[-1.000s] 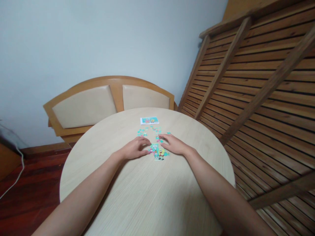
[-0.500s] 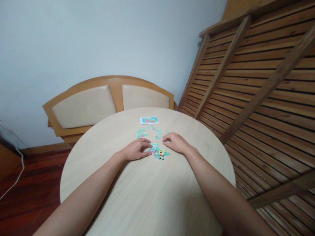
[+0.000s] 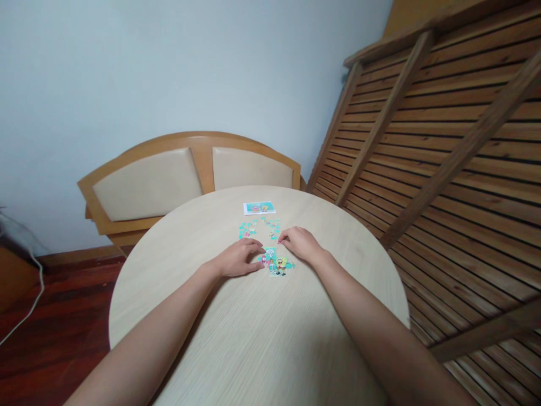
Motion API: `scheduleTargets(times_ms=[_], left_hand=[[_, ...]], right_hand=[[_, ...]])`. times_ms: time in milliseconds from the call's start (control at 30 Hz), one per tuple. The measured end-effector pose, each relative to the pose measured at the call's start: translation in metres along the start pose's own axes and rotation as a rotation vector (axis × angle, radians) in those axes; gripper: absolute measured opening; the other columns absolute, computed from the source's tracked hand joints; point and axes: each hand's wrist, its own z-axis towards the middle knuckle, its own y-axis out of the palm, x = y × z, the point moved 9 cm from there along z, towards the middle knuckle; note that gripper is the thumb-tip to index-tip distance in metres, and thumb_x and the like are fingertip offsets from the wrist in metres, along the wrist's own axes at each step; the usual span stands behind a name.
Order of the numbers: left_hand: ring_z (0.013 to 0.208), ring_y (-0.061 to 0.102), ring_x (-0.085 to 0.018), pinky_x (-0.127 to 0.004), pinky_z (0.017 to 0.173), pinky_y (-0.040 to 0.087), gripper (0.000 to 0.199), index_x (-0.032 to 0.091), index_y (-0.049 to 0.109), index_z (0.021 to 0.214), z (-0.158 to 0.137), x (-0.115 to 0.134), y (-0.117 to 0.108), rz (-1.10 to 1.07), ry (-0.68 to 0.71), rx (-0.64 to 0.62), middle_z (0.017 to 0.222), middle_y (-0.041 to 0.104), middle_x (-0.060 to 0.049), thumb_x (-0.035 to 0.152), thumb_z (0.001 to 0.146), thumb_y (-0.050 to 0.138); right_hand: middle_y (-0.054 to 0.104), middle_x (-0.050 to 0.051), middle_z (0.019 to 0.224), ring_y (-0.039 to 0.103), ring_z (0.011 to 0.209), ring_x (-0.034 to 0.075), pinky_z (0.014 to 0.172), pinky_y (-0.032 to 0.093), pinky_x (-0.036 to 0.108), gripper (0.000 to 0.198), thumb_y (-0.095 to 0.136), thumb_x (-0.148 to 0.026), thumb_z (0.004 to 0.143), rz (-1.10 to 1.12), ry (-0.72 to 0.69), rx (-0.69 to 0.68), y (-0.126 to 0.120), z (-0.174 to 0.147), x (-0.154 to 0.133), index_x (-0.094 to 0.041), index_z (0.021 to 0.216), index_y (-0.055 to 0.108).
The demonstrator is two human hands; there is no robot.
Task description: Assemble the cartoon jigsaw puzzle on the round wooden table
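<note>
A partly joined jigsaw puzzle point(image 3: 278, 264) lies flat on the round table, showing a yellow square cartoon figure and teal background. My left hand point(image 3: 240, 257) rests at its left side, thumb and fingers apart, the tips at the puzzle's edge. Above and right of the joined part is my right hand point(image 3: 302, 243), thumb and forefinger pinched on a small puzzle piece point(image 3: 278, 243), of which only a little shows. Loose teal puzzle pieces point(image 3: 247, 229) lie scattered beyond my hands, with another group point(image 3: 274, 228) to their right.
A printed picture card point(image 3: 259, 208) lies behind the loose pieces on the pale wooden table point(image 3: 253, 338). Past the table's far edge stands a padded headboard point(image 3: 147, 183) against the wall. A slatted wooden frame point(image 3: 422, 141) leans at the right. A white cable point(image 3: 41, 276) hangs at left.
My right thumb and forefinger have closed together at the small piece. My left hand stays beside the joined puzzle. The whole view has shifted slightly.
</note>
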Motion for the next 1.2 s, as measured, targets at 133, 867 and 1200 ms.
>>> scheduleTargets(times_ms=[133, 867, 1200], left_hand=[[0.117, 0.059, -0.027, -0.042, 0.105, 0.045, 0.039, 0.018, 0.065, 0.122, 0.0, 0.001, -0.001, 0.002, 0.006, 0.007, 0.123, 0.065, -0.013, 0.042, 0.09, 0.063], [0.087, 0.067, -0.019, -0.029, 0.082, 0.05, 0.026, 0.018, 0.072, 0.1, 0.01, -0.005, -0.003, -0.28, -0.243, 0.111, 0.097, 0.075, -0.005, 0.036, 0.095, 0.054], [0.073, 0.062, -0.016, -0.027, 0.069, 0.049, 0.028, 0.014, 0.069, 0.088, 0.014, -0.012, -0.001, -0.527, -0.302, 0.236, 0.084, 0.071, -0.005, 0.042, 0.089, 0.063]], right_hand=[[0.077, 0.005, 0.105, 0.068, 0.102, 0.022, 0.089, 0.047, 0.03, 0.019, 0.062, -0.018, 0.09, 0.094, -0.01, 0.064, 0.003, -0.007, 0.002, -0.023, 0.101, 0.076], [0.073, 0.007, 0.091, 0.066, 0.086, 0.019, 0.081, 0.05, 0.032, 0.019, 0.059, -0.031, 0.09, 0.864, -0.11, 0.039, 0.011, -0.019, -0.02, -0.014, 0.093, 0.069], [0.073, 0.007, 0.09, 0.066, 0.084, 0.018, 0.078, 0.051, 0.03, 0.019, 0.064, -0.033, 0.087, 0.929, -0.08, -0.004, 0.015, -0.021, -0.029, -0.015, 0.09, 0.068]])
